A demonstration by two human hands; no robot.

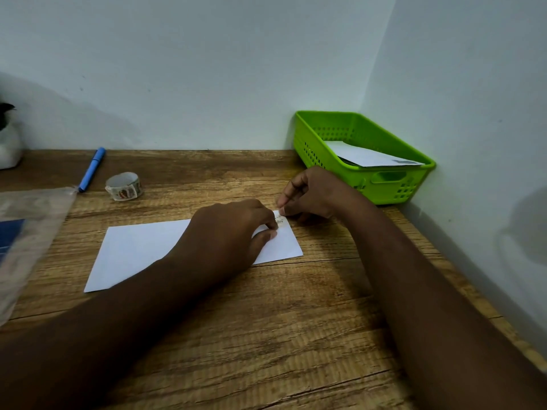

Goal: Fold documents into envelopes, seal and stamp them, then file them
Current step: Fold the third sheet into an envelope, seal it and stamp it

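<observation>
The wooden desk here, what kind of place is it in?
Probably a small home or office mailing corner: a wooden desk set against plain walls, a green basket holding a finished envelope, and a roll of stamps beside a blue pen.

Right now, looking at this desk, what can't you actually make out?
- Stamp, head view: mostly covered by the left hand and right hand; design too small to read.
- Envelope: middle hidden under the left forearm.
- Envelopes in the green basket: partly hidden by its wall; printing blurred.
- Stamp roll: pictures too small.
- Plastic sleeve and white object: cut off by the left edge.
</observation>
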